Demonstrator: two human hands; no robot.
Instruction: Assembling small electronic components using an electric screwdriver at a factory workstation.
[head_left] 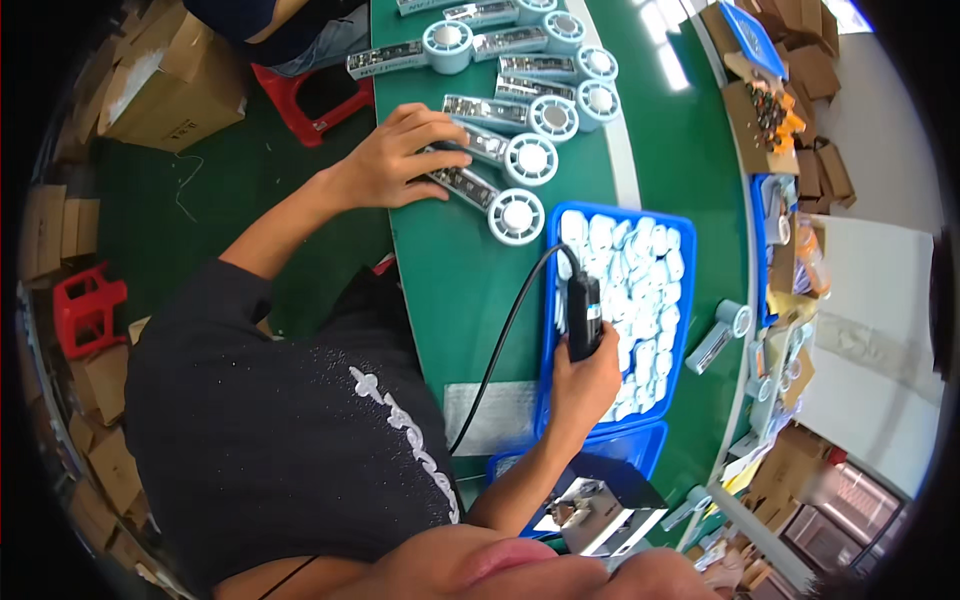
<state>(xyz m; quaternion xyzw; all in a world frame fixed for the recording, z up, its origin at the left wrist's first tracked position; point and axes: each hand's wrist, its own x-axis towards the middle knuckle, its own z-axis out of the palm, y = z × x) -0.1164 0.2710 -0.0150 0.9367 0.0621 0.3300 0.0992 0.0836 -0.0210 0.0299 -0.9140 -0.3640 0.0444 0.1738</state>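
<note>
- Right hand (588,378) wraps the black tool (583,312) at the tray's (548,370) left; its cord (500,347) could snag the rim.
- Left hand (402,157), half curled, holds the nearest fan (490,200) on the table (450,290); a loose hold could slip.
- Farther fans (553,118) crowd close; one nudge could scatter them.

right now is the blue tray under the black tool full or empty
Well filled: small white parts cover most of the blue tray, though their depth is hard to tell.
</note>
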